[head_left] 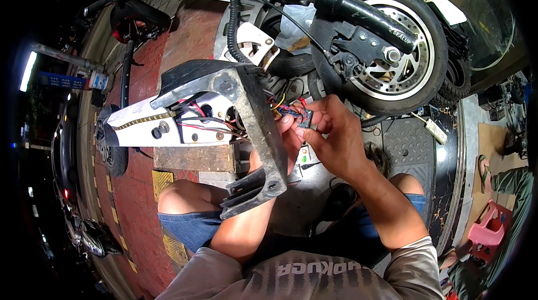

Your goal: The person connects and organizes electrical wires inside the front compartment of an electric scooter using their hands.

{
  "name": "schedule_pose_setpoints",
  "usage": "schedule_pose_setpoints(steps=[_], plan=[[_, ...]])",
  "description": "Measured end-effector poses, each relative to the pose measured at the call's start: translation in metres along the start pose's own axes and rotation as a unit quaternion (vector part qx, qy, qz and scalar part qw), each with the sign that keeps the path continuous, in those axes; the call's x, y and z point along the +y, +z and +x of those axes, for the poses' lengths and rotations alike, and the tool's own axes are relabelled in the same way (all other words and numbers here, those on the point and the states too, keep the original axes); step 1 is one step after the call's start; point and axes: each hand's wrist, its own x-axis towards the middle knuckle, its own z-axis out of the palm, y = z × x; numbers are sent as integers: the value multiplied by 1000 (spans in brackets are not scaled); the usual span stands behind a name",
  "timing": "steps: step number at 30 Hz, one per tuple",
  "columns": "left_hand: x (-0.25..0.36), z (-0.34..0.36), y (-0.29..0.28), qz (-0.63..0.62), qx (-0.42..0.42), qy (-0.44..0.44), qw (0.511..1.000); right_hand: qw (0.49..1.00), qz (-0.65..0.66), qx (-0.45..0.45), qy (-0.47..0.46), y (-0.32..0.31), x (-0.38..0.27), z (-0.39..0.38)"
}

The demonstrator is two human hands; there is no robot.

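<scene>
wires (pixel 286 111) hang just right of the scuffed edge of the black frame (pixel 259 115); the wheel (pixel 392 56) bounds the far side, and floor (pixel 305 187) shows between the knees (pixel 190 199). the left hand (pixel 292 142), partly hidden by the frame, has fingertips closed on the wires; the right hand (pixel 339 134), reaching in from lower right, pinches a small dark piece (pixel 306 117) among them. the white body (pixel 131 134) holds more leads (pixel 199 110).
</scene>
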Motion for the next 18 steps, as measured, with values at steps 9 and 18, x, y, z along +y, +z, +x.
schedule_pose_setpoints(steps=[9, 18], plan=[[-4, 5, -11, -24, 39, 3, 999, 1000, 18, 0, 17, 0, 2, 0], [-4, 0, 0, 12, 27, 30, 999, 1000, -10, 14, 15, 1, -1, -1]])
